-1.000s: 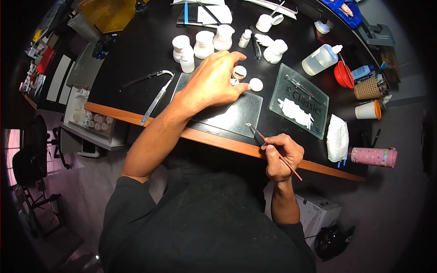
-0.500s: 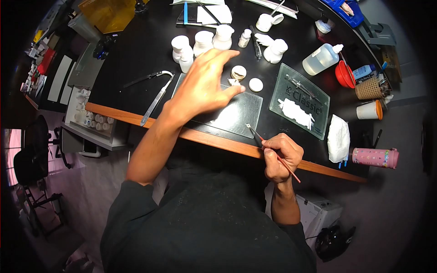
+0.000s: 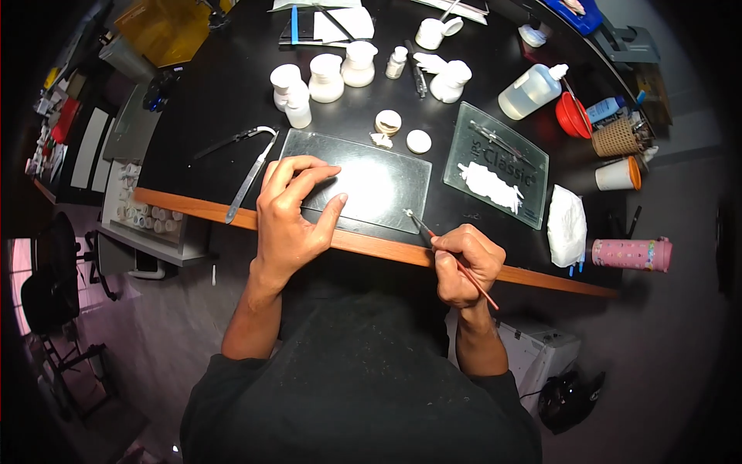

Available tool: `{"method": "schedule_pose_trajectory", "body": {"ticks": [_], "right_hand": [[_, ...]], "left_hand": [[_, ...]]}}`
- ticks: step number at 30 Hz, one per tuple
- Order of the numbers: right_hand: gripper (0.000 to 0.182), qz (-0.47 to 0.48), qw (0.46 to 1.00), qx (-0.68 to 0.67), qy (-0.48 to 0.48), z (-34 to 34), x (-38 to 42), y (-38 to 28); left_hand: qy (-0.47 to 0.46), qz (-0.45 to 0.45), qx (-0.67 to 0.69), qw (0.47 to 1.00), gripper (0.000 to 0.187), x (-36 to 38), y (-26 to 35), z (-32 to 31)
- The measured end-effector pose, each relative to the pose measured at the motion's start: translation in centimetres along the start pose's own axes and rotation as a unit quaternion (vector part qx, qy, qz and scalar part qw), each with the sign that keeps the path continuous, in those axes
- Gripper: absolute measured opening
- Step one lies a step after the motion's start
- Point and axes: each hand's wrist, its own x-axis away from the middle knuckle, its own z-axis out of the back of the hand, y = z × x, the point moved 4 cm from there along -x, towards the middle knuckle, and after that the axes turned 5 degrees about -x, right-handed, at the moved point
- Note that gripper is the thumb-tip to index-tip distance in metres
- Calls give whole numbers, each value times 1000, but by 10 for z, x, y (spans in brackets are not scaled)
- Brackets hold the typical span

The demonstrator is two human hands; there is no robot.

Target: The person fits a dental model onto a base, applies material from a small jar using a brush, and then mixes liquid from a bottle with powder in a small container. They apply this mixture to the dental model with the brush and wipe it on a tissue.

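My right hand (image 3: 468, 264) is closed around a thin brush (image 3: 477, 285) with a reddish-brown handle. The brush tip meets a small pale dab (image 3: 408, 213) near the right front corner of a glass plate (image 3: 386, 166). Over the plate's left front part is my left hand (image 3: 297, 213), fingers bent and apart with nothing between them. Beyond the plate stand a small open jar (image 3: 388, 122) with pale content and a round white lid (image 3: 418, 141). Whitish bits (image 3: 381, 140) lie beside the jar.
A second glass slab (image 3: 502, 155) marked "Classic" holds white powder (image 3: 491, 185) on the right. Folded white tissue (image 3: 566, 226) and a pink bottle (image 3: 631, 254) are farther right. Several white bottles (image 3: 326, 79) stand behind. Tweezers (image 3: 251, 178) lie left, near the wooden table edge (image 3: 371, 246).
My left hand has drawn back from near the small jar toward the plate's left front edge. The right hand keeps the brush at the same corner. The whole view has shifted slightly.
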Motion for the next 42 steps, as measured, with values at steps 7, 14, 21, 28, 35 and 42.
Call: {"method": "schedule_pose_trajectory", "body": {"ticks": [7, 14, 21, 28, 35, 42], "right_hand": [[6, 4, 1000, 1, 23, 1, 5, 5], [7, -47, 998, -6, 31, 0, 10, 8], [12, -32, 999, -10, 17, 4, 11, 7], [7, -37, 994, -56, 82, 5, 15, 8], [7, -20, 993, -67, 93, 3, 19, 6], [9, 43, 994, 2, 105, -2, 9, -3]], "left_hand": [[9, -12, -3, 1000, 29, 3, 4, -4], [15, -22, -11, 1000, 27, 4, 8, -3], [41, -37, 22, 998, 22, 6, 8, 3], [47, -47, 78, 995, 19, 0, 8, 13], [59, -124, -50, 989, 15, -109, -31, 71], [-68, 10, -239, 968, 41, -273, -234, 29]]}}
